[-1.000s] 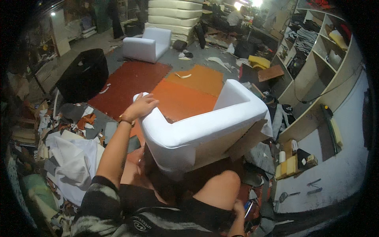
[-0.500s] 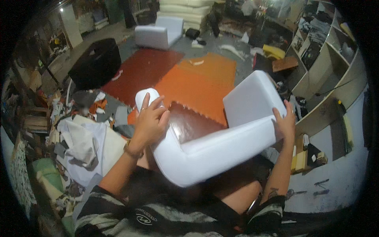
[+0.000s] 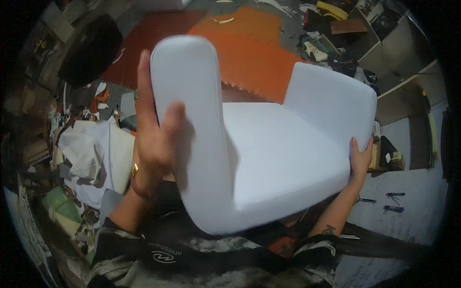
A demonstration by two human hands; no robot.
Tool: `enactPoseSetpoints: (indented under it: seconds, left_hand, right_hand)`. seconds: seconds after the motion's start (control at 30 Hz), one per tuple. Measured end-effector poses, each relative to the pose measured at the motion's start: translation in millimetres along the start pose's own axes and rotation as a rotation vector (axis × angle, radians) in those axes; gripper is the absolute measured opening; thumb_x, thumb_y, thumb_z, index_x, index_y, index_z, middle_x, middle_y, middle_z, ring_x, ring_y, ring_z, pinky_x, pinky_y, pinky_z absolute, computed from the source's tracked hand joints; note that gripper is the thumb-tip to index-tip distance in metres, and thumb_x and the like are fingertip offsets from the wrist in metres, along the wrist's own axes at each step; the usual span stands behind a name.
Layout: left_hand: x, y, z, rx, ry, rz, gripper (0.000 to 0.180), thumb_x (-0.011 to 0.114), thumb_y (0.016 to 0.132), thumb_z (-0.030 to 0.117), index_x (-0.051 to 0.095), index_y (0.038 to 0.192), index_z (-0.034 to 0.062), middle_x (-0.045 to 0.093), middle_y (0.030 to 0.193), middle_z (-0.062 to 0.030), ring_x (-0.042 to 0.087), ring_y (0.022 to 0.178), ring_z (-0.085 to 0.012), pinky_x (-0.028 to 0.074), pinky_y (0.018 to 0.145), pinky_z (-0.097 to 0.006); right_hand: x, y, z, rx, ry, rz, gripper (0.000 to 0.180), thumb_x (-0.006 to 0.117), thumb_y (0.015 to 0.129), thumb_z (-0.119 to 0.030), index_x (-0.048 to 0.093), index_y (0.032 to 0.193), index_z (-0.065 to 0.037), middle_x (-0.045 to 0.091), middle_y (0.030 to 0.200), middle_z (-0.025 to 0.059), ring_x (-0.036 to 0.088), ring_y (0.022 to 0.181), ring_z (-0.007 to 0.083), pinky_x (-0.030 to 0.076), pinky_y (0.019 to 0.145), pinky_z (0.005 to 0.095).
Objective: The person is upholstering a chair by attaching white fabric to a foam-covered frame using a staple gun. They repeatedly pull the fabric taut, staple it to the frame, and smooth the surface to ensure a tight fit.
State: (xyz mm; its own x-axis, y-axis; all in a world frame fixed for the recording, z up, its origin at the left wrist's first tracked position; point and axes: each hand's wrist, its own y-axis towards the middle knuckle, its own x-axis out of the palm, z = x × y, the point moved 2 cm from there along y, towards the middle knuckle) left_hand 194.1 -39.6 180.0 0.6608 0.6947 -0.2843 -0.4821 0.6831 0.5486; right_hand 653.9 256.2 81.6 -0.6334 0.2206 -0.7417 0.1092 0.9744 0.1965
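A white upholstered chair shell [image 3: 278, 149], with a seat and two raised sides, is tilted over my lap so its smooth inner face shows. My left hand [image 3: 157, 144] grips the tall left side, thumb on the cover and fingers stretched along the outer edge. Some of those fingers are partly blurred. At the lower right corner of the shell, my right hand [image 3: 361, 157] holds on with the thumb in front; the rest of its fingers are partly hidden. Seams run along the piece's edges. Its underside is out of sight.
Orange sheet [image 3: 245, 53] and dark red sheet [image 3: 153, 36] cover the floor ahead. A black bulky piece [image 3: 91, 50] stands far left. White cloth [image 3: 89, 153] lies over scraps at my left. To the right are shelves [image 3: 394, 96] and a pale surface with pens [image 3: 394, 209].
The white shell has tipped back and risen, bringing its seat face into view. My left hand has shifted left and turned along the side; my right hand has moved slightly lower and right.
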Motion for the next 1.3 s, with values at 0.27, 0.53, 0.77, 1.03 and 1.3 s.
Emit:
enactPoseSetpoints:
  seconds: [0.27,0.53,0.77,1.03,1.3]
  left_hand:
    - [-74,118,-159,-0.052,0.358,-0.013,0.073,0.043,0.113,0.05,0.025,0.171,0.0085,0.04,0.167,-0.0266,0.043,0.153,-0.0383,0.035,0.124,-0.044]
    - [-38,44,-165,0.214,1.194,-0.029,0.067,0.058,0.106,0.048,0.043,0.165,0.0193,0.035,0.173,-0.0166,0.034,0.158,-0.0415,0.022,0.128,-0.063]
    - [30,-142,-101,0.222,0.76,-0.542,0.073,0.074,0.087,0.066,0.061,0.149,0.0291,0.036,0.171,-0.0145,0.02,0.162,-0.0453,-0.001,0.126,-0.072]
    - [69,-85,-91,0.382,0.799,-0.384,0.115,0.099,0.043,0.057,0.06,0.149,0.0342,0.043,0.169,-0.0088,0.033,0.159,-0.0381,0.009,0.129,-0.07]
    - [87,52,-57,0.355,0.801,-0.503,0.11,0.095,0.057,0.058,0.055,0.155,0.0247,0.051,0.159,-0.0092,0.042,0.152,-0.0368,0.024,0.124,-0.07]
  right_hand:
    - [29,-109,-82,-0.022,-0.024,0.013,0.107,0.081,0.091,-0.037,0.016,0.171,-0.012,0.05,0.156,0.0317,0.054,0.141,0.0467,0.041,0.118,0.0524]
    - [55,-145,-102,-0.12,-0.11,0.2,0.112,0.083,0.088,-0.04,0.015,0.17,-0.009,0.049,0.154,0.0346,0.053,0.138,0.0526,0.043,0.116,0.0556]
    - [52,-146,-94,-0.109,0.204,0.182,0.088,0.077,0.098,-0.024,0.027,0.166,-0.001,0.048,0.158,0.0328,0.052,0.144,0.0406,0.04,0.119,0.0463]
    - [38,-86,-81,0.028,0.941,-0.261,0.074,0.057,0.111,-0.041,0.031,0.166,0.001,0.044,0.166,0.0171,0.041,0.152,0.0281,0.029,0.127,0.0399]
    - [73,-53,-94,0.133,1.233,-0.375,0.075,0.045,0.113,-0.052,0.027,0.17,-0.007,0.037,0.17,0.012,0.034,0.155,0.0234,0.023,0.128,0.0387]
